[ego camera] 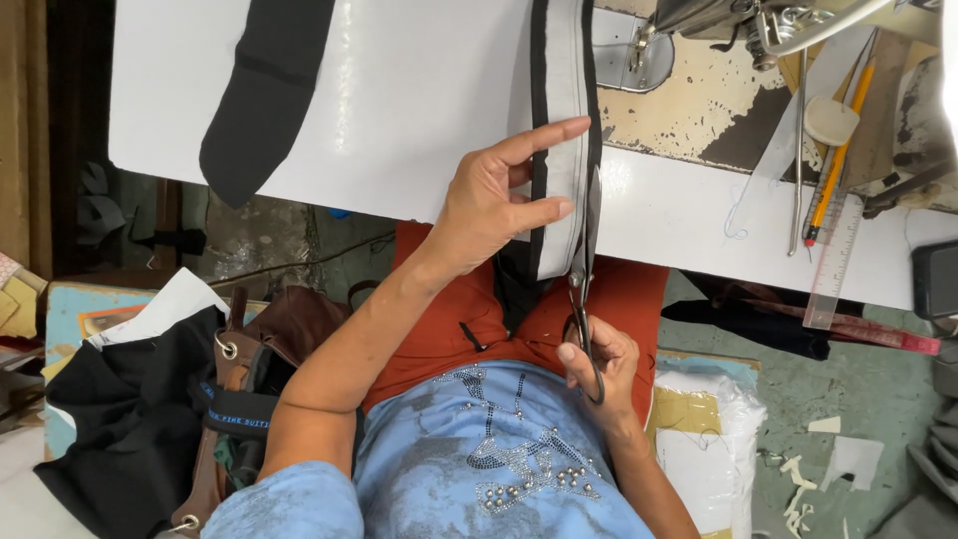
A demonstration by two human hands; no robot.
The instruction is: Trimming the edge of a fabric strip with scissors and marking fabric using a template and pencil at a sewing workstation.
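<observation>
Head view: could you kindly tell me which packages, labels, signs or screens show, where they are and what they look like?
Dark strap label: lower left, on the brown bag, navy band with pale lettering.
Black device: right table edge, dark rounded rectangle, possibly a screen, unlit.
White and yellow package: floor, lower right, crumpled plastic wrap.

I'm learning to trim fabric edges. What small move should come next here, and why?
Probably close the metal scissors for a short snip up the edge. The right hand has them against the right edge of the white, black-bordered fabric strip, which the left hand pinches flat, hanging over the white table.
</observation>
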